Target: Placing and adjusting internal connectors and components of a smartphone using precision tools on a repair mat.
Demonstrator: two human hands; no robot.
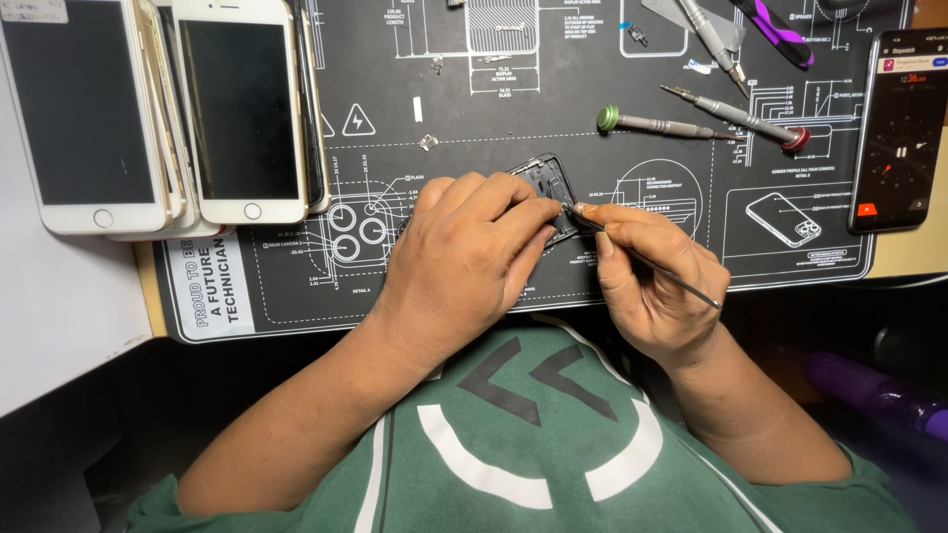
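Centrally, on black repair mat: small dark phone part | left hand fingers clamped on it | right hand fingers pinched on thin metal tool, tip at part's right edge | step: probing or prying | next: steady, light pressure.

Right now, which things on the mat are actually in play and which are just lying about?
In play:
left hand pinning the small dark phone part
right hand holding thin tweezers to it

Lying about:
two white phones
green-capped screwdriver
red-capped screwdriver
purple-handled tool
black phone, screen lit
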